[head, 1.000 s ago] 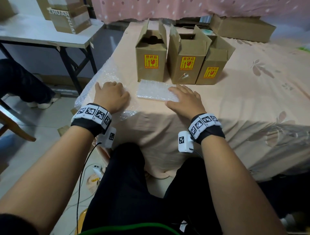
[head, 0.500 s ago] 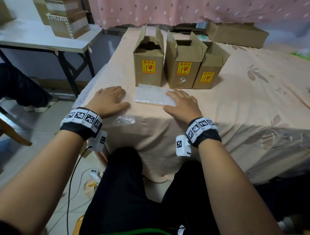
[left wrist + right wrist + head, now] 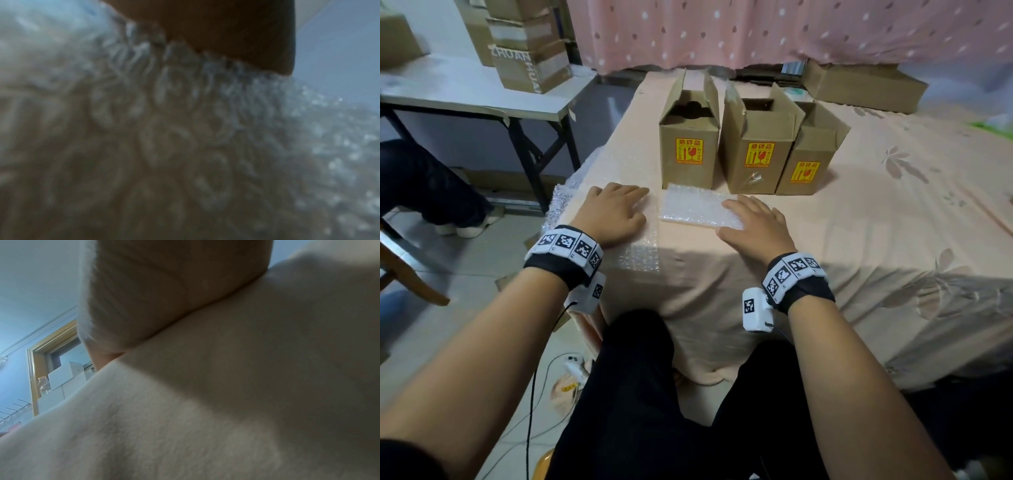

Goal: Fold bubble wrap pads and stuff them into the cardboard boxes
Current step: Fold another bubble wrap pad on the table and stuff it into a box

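Both hands flat, gripping nothing: left hand point(image 3: 616, 214) on bubble wrap sheet point(image 3: 640, 253), right hand point(image 3: 755, 224) on folded pad point(image 3: 693, 209). Next, prob.: grasp pad, stuff into box point(image 3: 690, 150) beyond fingertips.

Home bedroom: bed point(image 3: 893, 212), pink curtain point(image 3: 756, 31)

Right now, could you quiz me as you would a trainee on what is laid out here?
1. How many open cardboard boxes stand in the row?
2. True or false: the right hand grips a box.
3. What lies under the left hand: A bubble wrap sheet, B tape, C scissors?

Key: 1. Three. 2. False; it lies flat, fingertips on the folded bubble wrap pad. 3. A.
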Demonstrator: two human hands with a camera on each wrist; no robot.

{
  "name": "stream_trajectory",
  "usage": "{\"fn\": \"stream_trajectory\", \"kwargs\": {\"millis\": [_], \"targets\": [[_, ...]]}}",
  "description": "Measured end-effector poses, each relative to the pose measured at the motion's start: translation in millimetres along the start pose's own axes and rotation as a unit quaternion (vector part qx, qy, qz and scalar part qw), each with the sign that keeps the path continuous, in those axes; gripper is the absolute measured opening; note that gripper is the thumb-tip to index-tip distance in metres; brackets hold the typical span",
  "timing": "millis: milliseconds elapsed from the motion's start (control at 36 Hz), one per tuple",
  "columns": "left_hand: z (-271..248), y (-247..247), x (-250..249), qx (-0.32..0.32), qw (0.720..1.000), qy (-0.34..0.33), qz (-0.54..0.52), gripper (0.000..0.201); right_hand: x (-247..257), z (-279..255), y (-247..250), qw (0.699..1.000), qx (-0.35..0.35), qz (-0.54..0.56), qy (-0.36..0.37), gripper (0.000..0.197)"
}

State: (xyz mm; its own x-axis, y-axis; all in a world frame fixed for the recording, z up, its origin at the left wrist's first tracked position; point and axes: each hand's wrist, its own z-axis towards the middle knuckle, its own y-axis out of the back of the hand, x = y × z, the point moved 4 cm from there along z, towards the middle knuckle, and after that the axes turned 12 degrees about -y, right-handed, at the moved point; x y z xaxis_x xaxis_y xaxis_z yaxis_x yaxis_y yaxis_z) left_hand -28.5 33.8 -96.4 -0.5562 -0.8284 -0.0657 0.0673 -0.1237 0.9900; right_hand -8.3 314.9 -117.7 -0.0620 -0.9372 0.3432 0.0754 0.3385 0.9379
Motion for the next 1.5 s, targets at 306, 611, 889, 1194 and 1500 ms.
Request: {"fn": "stream_trajectory", "kwargs": {"millis": [306, 611, 889, 1194, 1500], "targets": [[-4, 0, -2, -0.005, 1.000, -0.010, -0.005, 0.061, -1, 1, 0, 1.000, -0.006, 0.005, 0.004, 0.067], [0, -4, 0, 0.031, 0.999, 0.001, 0.011, 0.070, -1, 2, -1, 1.000, -0.014, 0.002, 0.002, 0.065], [8, -9, 1, 0.037, 0.999, 0.030, 0.009, 0.070, -2, 4, -2, 1.000, -0.016, 0.003, 0.004, 0.067], [7, -10, 0, 0.025, 0.999, 0.031, 0.006, 0.069, -2, 4, -3, 1.000, -0.020, 0.006, 0.007, 0.065], [8, -11, 1, 0.013, 1.000, 0.029, -0.003, 0.065, 0, 2, -1, 1.000, -0.020, 0.009, 0.010, 0.065]]}}
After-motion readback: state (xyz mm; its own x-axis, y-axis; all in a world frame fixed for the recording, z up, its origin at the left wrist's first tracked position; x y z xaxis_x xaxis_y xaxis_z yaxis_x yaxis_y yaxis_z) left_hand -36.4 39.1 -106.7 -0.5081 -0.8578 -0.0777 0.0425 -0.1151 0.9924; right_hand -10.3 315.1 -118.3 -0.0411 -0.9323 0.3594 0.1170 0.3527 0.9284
